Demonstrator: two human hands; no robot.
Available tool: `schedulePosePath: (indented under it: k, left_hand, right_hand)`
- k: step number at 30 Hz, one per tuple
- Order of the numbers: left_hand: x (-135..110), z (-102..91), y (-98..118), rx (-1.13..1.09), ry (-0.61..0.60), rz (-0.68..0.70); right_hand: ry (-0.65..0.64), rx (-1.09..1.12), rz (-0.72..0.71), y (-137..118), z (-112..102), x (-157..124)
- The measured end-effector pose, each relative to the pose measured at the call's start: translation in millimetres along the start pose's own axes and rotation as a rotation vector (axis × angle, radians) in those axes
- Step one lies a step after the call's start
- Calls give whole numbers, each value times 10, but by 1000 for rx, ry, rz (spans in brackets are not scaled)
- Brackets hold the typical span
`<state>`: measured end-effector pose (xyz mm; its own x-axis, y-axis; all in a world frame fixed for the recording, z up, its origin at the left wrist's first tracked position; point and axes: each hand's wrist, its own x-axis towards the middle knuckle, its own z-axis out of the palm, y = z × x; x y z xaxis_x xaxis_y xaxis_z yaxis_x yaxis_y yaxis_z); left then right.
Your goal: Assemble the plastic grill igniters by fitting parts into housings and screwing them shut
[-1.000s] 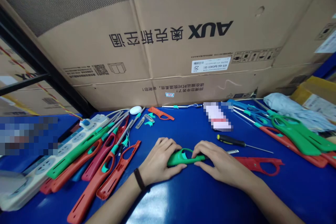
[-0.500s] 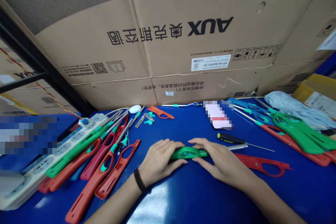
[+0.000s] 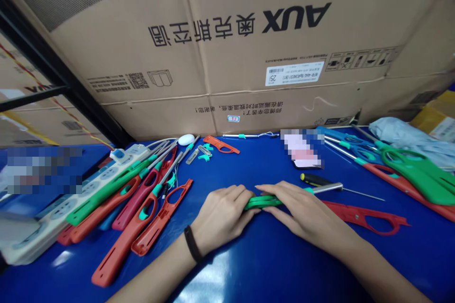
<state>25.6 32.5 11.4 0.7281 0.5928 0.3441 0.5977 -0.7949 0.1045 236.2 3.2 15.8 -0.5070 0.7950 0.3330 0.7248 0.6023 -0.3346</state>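
Both hands are clamped on one green lighter body (image 3: 265, 201): left hand (image 3: 223, 213) wraps the handle end, right hand (image 3: 302, 218) presses over the front. It lies flat on the blue worktop (image 3: 270, 265), dead centre between them, long axis running left-right, with the metal nozzle (image 3: 327, 188) poking out past the right fingers. Most of the green shell is hidden under fingers, so I can't make out its seam. A screwdriver (image 3: 314, 180) sits just behind it, and a red shell half (image 3: 351, 211) lies just to the right.

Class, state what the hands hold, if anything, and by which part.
A green long-nozzle lighter, resting on the blue table: the left hand grips its handle end, the right hand its front, near the metal nozzle.
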Motion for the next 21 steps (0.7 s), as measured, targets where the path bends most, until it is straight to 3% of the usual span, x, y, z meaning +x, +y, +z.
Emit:
schedulePosePath:
  k: [4,12,21]
  left_hand:
    - [-3,-31,47,74,63,11]
    - [-17,-124,88,107,169,62]
    - [-24,-132,138,182,173,83]
  right_hand:
    - [64,-131,-68,0,-9,18]
    - [216,-171,-147,-52,-79,14]
    - [201,-189,-187,-49,-116,19]
